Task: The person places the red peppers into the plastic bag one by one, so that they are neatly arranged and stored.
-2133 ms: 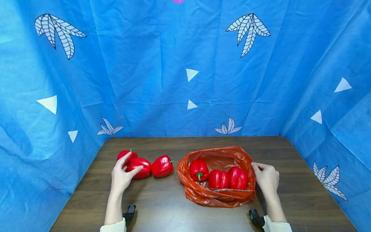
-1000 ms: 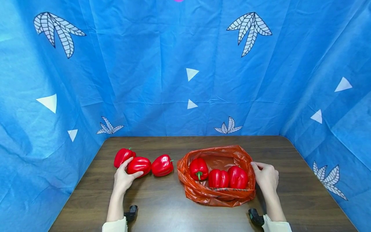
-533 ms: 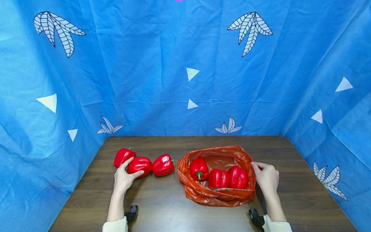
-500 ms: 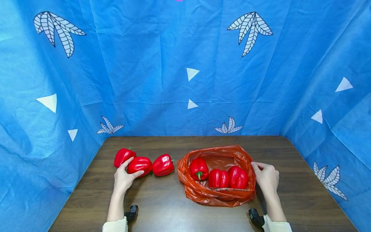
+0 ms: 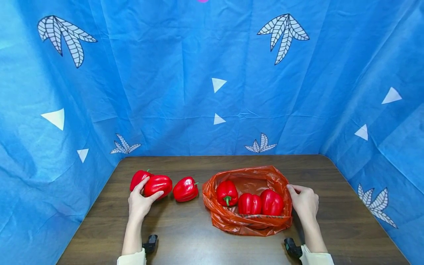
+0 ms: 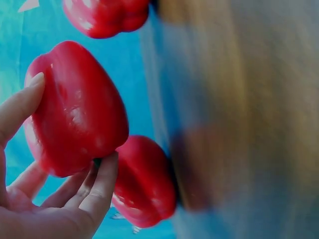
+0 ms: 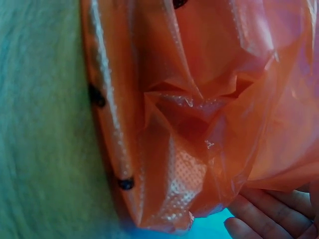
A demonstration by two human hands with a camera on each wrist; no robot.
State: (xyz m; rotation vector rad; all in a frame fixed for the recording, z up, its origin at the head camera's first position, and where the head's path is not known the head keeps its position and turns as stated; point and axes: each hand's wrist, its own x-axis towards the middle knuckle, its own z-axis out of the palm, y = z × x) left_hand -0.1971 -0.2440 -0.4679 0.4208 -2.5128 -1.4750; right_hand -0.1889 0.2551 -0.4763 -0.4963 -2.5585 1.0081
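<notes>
Our left hand (image 5: pixel 139 202) grasps a red bell pepper (image 5: pixel 159 186), thumb on one side and fingers on the other, at the left of the bench (image 5: pixel 182 235); it looks raised just off the wood. Our right hand (image 5: pixel 305 201) pinches the right rim of an orange plastic bag (image 5: pixel 238 225).

To do this lift well, we would want thumb and fingers spread wide round the fat middle of the pepper, since its glossy skin could slip. A straight rise should be safest: a far-left pepper (image 5: pixel 138 178) sits close behind our fingers, and whether the two touch we cannot tell. A loose pepper (image 5: pixel 185 189) lies just to the right, its green stem pointing right, so a sideways sweep might bump it. With the right hand, a light outward pull ought to be enough; a hard tug could drag thin film or tip its load.

The bag sits right of centre, its mouth wide and its near side slumped in folds. Inside are three peppers: a left one (image 5: pixel 227 193) with its stem toward us, then a middle one (image 5: pixel 250 204) and a right one (image 5: pixel 272 203), side by side behind the near rim.
</notes>
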